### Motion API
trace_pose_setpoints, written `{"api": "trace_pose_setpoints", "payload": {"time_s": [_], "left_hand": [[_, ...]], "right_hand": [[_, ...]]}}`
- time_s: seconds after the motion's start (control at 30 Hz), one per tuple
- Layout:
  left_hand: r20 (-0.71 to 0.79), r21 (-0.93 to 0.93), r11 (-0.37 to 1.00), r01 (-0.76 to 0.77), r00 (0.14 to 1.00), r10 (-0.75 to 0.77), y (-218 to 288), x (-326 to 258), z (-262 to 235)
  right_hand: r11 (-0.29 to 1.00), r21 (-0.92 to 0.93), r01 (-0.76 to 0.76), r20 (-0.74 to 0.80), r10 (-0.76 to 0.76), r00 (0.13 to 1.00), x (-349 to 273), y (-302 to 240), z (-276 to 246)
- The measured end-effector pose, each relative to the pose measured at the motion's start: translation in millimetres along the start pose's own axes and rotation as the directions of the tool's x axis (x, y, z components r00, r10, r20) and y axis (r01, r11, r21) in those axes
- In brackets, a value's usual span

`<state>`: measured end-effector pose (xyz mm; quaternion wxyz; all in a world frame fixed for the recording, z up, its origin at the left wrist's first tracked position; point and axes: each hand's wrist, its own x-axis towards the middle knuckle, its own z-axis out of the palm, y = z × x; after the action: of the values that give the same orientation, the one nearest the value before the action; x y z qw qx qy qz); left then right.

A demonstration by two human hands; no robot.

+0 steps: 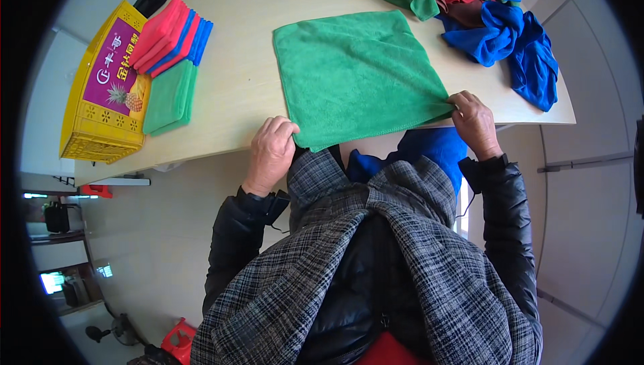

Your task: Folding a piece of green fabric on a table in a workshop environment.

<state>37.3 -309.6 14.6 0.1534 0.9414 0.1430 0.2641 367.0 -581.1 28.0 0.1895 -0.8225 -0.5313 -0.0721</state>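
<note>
Spread cloth (355, 76) was green, folded cloths (169, 100) were red, blue and green, heaped cloths (493, 33) were blue, green, red and brown, box (100, 127) was yellow and purple, coat (282, 284) was checked grey-black.

The square green cloth (355, 76) lies on the pale table (235, 76), right of folded multicoloured cloths (176, 63) and a yellow-and-purple box (100, 93), before crumpled multicoloured cloths (483, 33).

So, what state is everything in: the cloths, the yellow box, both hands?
Green cloth: spread out, slightly wrinkled
Left hand: pinching its near-left corner
Right hand: pinching its near-right corner
Red and blue cloths: folded, stacked
Smaller green cloths: folded, stacked
Loose cloths: crumpled, heaped
Yellow box: whether open or closed, unclear
</note>
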Motion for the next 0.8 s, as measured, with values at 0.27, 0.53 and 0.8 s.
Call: {"api": "trace_pose_setpoints", "payload": {"time_s": [0.27, 0.53, 0.8], "left_hand": [[-0.010, -0.055, 0.998, 0.012, 1.000, -0.013, 4.6, -5.9, -0.4], [-0.005, -0.370, 0.911, 0.184, 0.980, -0.200, -4.3, 4.1, 13.3], [-0.101, -0.462, 0.865, 0.195, 0.958, -0.270, 2.4, 4.2, 11.6]], "right_hand": [[0.989, -0.104, 0.104, -0.040, -0.109, 0.993, 6.0, -34.1, -6.4], [0.889, 0.306, 0.341, -0.010, -0.355, 0.935, 26.5, -153.0, 29.2], [0.803, 0.573, 0.164, -0.059, -0.159, 0.986, 57.5, -187.3, 85.0]]}}
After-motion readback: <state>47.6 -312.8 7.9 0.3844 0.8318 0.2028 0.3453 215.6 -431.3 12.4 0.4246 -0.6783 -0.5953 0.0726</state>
